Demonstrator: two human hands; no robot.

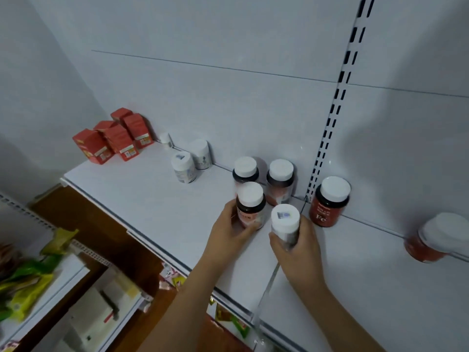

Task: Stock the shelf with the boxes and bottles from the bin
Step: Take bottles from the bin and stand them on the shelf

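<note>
Your left hand grips a dark bottle, your right hand a white-capped bottle; near the shelf's back edge, a red bottle reads "Fe".

A white shelf carries red boxes at upper left and white-capped bottles at centre and right.

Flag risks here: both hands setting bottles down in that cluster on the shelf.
1. The left hand grips a dark bottle close in front of two standing bottles; a nudge could topple them.
2. The right hand holds a white-capped bottle right over the shelf seam; set there, it may wobble.
3. A red bottle at far right looks tipped and might roll.
</note>
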